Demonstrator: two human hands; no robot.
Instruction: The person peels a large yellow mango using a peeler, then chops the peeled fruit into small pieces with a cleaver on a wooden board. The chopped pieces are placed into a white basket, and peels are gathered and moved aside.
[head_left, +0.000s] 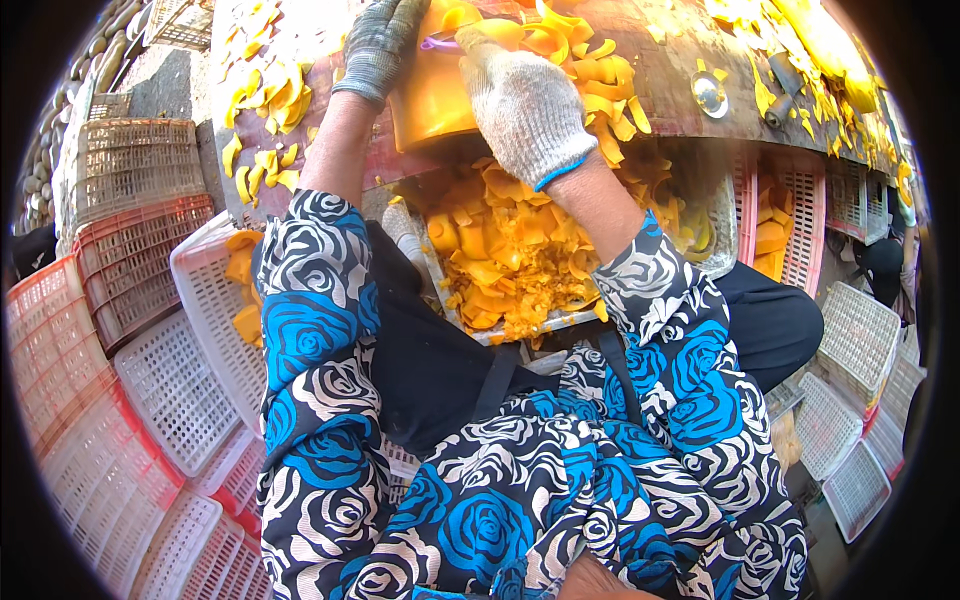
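Observation:
A large peeled orange squash (431, 101) stands at the edge of the work table. My left hand (380, 49), in a grey work glove, grips its left side. In a white knit glove, my right hand (523, 105) closes around a purple-handled tool, apparently a peeler (441, 45), held against the squash; its blade end is not clear. Curled orange peelings (600, 82) lie on the tabletop to the right of the squash. Below the table edge, between my knees, a crate holds a heap of peelings and shreds (517, 262).
More peelings (274, 97) lie on the table (675, 67) at left, and a shiny round metal piece (709, 94) at right. Plastic crates (180, 390) stack at my left; others (859, 337) stand at right. A pink crate (806, 217) holds squash pieces. Another person's arm (909, 247) shows at far right.

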